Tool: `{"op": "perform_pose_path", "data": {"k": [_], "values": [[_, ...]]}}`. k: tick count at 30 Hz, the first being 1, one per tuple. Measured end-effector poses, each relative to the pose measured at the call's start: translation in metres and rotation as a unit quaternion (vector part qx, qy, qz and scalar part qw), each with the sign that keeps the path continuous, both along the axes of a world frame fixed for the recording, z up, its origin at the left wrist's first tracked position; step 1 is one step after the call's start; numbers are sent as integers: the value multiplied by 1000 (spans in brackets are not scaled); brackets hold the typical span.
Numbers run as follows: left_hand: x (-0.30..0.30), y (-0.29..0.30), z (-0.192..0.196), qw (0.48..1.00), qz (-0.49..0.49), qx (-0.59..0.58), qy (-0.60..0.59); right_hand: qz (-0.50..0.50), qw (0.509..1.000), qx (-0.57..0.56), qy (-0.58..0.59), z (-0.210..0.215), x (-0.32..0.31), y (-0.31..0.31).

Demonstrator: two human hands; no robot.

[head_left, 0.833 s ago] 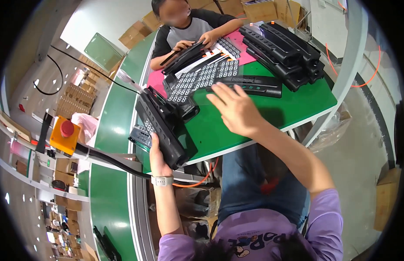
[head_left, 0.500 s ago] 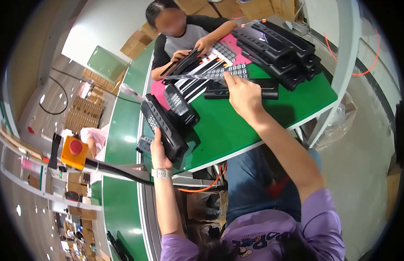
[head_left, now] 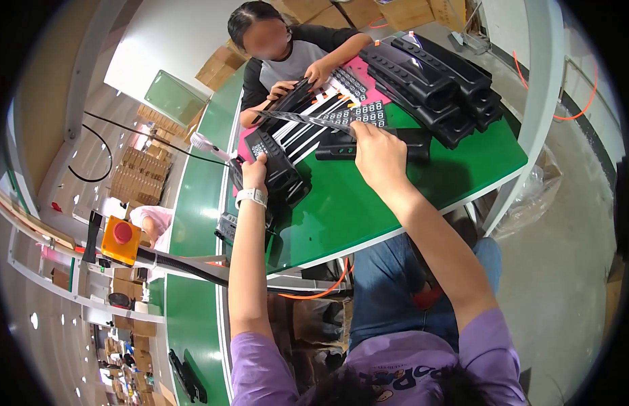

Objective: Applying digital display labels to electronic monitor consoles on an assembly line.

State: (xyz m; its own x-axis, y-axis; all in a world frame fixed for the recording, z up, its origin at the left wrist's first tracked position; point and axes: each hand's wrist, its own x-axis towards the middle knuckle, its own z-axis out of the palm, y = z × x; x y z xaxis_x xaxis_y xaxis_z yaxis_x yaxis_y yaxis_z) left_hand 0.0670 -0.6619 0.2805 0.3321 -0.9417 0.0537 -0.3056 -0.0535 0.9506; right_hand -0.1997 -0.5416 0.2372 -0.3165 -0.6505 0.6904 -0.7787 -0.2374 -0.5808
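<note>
Right grip (head_left: 382, 155) holds digit-printed sheet (head_left: 336, 124); lettered shirt (head_left: 412, 348)

Rows of white segmented digits are printed on the dark sheet (head_left: 368, 112) behind the right hand (head_left: 382, 157) and on another sheet (head_left: 349, 82) farther back. Similar white digits are shown on the black casing (head_left: 268, 150) by the left hand (head_left: 253, 174). Dark lettering is borne, partly hidden, by the purple shirt (head_left: 410, 350).
</note>
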Motion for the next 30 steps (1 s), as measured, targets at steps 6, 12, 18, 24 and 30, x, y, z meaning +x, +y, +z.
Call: {"op": "perform_pose_path", "data": {"k": [6,12,18,24,30], "values": [[30,-17,-17,992,29,-40,-114,19,1000,-4,3,1,1,1],[37,-25,-22,980,56,-44,-185,22,1000,-7,17,-4,4,-4],[4,4,-7,993,45,-13,-110,9,999,-31,21,-6,1,-6],[31,26,-3,912,62,-273,-300,45,998,24,20,-3,8,-3],[63,49,5,886,66,115,-445,9,1000,-7,-16,6,7,2]]}}
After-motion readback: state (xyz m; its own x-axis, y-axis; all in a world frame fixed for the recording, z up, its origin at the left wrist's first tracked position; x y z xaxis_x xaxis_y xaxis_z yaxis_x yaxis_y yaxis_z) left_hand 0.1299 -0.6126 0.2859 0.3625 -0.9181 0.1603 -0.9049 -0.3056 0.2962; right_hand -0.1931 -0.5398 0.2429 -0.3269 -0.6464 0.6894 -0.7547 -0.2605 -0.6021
